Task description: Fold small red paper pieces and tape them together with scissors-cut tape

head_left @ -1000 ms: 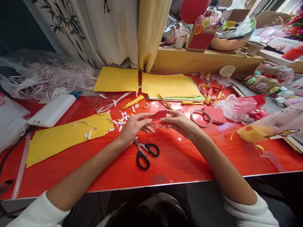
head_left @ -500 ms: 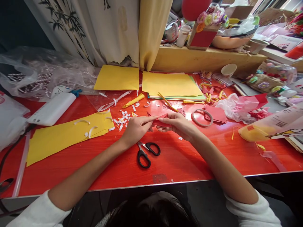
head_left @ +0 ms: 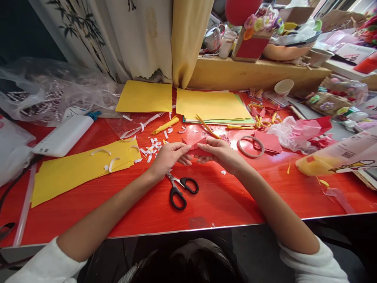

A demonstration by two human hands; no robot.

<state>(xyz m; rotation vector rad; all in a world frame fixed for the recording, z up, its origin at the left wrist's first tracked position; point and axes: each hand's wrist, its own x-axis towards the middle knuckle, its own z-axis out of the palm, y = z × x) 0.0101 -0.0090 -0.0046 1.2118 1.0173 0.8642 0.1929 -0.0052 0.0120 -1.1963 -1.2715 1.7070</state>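
Note:
Between my two hands is a small piece of red paper point(head_left: 195, 144), held just above the red table point(head_left: 224, 204). My left hand point(head_left: 171, 155) pinches its left side between thumb and fingers. On the right side, my right hand point(head_left: 220, 152) grips it with the thumb on top. My fingers partly cover the paper, so its full shape is hidden. Black-handled scissors point(head_left: 181, 188) lie below my left hand, their blade tips under it. White paper scraps point(head_left: 153, 148) are scattered left of my hands. A stack of red paper squares point(head_left: 269, 142) sits to the right, by a roll of tape point(head_left: 246, 148).
Yellow sheets point(head_left: 144, 96) and a paper stack point(head_left: 212, 104) lie at the back. Long yellow strips point(head_left: 82, 169) and a white power bank point(head_left: 64, 135) are at left. A drink cup point(head_left: 321, 161) lies at right, near crumpled pink paper point(head_left: 303, 133).
My hands have drawn slightly apart, and more of the red paper's flat face shows between them. My left fingers no longer lie stretched over it.

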